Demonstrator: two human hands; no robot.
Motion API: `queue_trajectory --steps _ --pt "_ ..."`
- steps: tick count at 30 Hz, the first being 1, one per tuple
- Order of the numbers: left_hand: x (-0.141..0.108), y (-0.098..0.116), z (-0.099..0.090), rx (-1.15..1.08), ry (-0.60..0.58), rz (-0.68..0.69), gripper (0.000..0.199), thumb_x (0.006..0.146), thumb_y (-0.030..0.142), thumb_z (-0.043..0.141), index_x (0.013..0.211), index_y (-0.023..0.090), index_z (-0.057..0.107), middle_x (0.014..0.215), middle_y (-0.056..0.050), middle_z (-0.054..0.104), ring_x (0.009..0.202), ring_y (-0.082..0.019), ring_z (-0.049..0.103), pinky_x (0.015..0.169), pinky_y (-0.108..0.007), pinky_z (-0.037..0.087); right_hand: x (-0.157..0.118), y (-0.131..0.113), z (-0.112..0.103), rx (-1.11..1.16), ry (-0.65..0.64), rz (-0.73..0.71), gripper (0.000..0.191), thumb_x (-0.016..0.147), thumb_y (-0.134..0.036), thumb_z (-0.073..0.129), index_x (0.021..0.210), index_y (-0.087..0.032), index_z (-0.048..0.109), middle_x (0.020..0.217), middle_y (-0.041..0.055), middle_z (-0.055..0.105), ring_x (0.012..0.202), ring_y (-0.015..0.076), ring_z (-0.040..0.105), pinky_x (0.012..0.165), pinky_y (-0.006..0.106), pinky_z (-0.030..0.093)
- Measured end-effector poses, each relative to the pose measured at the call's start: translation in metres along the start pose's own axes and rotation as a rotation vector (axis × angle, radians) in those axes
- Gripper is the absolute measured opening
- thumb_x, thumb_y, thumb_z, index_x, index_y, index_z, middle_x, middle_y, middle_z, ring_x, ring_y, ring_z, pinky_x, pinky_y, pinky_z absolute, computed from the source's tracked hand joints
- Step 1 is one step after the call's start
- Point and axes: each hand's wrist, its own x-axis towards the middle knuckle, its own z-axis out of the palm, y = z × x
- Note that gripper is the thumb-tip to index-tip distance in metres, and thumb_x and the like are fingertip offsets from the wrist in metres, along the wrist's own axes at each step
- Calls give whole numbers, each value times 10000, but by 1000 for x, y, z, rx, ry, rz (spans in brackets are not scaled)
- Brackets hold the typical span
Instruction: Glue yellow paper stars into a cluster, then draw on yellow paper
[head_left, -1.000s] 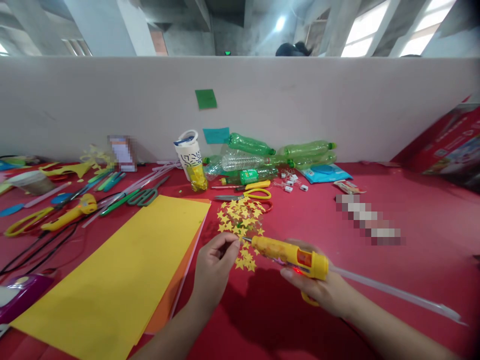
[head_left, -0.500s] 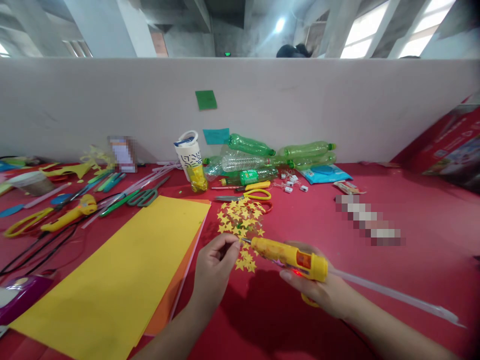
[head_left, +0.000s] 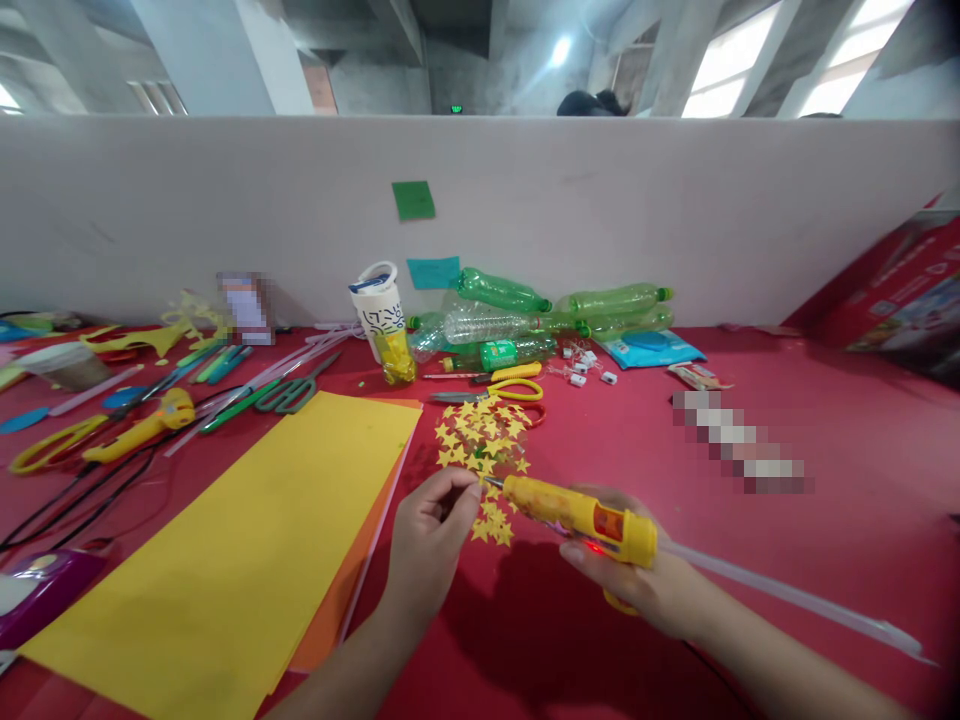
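While our right hand (head_left: 671,590) grips the glue gun (head_left: 559,505), our left hand (head_left: 427,530) pinches near its tip, presumably for control, contents unclear.

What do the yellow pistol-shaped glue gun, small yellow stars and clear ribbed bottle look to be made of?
Yellow pistol-shaped glue gun: apparently smooth moulded plastic, judging by its soft sheen; its grey nozzle glints like metal. Small yellow stars: probably matt paper or card, being flat and crisp. Clear ribbed bottle: likely glossy plastic, see-through with highlights.

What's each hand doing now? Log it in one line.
right hand: grips glue gun | left hand: fingertips pinched by nozzle | nearby: yellow stars
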Motion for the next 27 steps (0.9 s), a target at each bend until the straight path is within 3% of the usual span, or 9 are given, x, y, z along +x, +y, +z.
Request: queue_trajectory --steps 6,8,10,12,14,16,19,23,27 --pt "1 -1 0 10 13 0 132 793 268 533 694 188 568 601 43 447 525 -93 351 491 -201 304 -1 1 2 21 25 30 371 744 -385 621 1054 -215 507 872 51 635 709 210 638 578 315 538" --pt "1 -1 0 34 21 26 127 795 259 528 697 189 569 614 37 469 539 -98 379 506 -202 318 1 -4 1 -19 33 -1 304 759 -386 599 1005 -224 523 846 45 629 693 204 627 569 316 528" --pt "-1 -1 -1 83 22 76 122 798 243 524 699 188 570 629 28 495 568 -107 416 534 -204 339 6 -12 -2 -144 -34 -122 144 773 -364 576 823 -230 558 744 35 602 641 196 593 544 314 497" --pt "-4 0 -2 131 11 129 107 794 224 527 706 187 578 642 20 514 593 -115 443 560 -208 355 12 -19 -9 -303 -101 -293 162 773 -320 567 651 -223 522 640 27 539 592 187 536 532 316 448" --pt "-6 2 -3 142 -7 152 96 787 210 531 714 188 589 640 16 522 597 -117 450 564 -209 360 18 -23 -17 -385 -82 -445 137 762 -269 571 651 -211 514 667 37 534 611 184 518 569 319 427" --pt "-6 4 -2 105 -32 131 106 782 211 531 697 187 590 625 17 515 584 -115 437 549 -208 354 23 -23 -26 -401 36 -489 53 767 -245 566 764 -200 539 821 73 575 705 195 553 631 314 431" --pt "-4 8 1 13 -117 28 134 771 228 537 649 183 569 579 30 470 543 -101 401 512 -202 332 30 -15 -39 -490 119 -333 49 789 -204 527 838 -204 521 900 80 574 736 186 573 638 281 421" --pt "-2 7 5 -89 -251 -175 158 765 238 542 622 172 542 489 59 396 463 -73 330 441 -185 249 37 11 -45 -720 -47 -72 86 721 -131 537 736 -200 488 724 24 531 574 148 515 529 254 353" --pt "-2 2 7 -235 -326 -334 160 786 231 520 642 163 533 459 72 370 428 -51 260 413 -175 175 38 35 -42 -752 -226 -3 137 666 -79 546 759 -179 534 772 43 557 617 149 540 548 248 360"
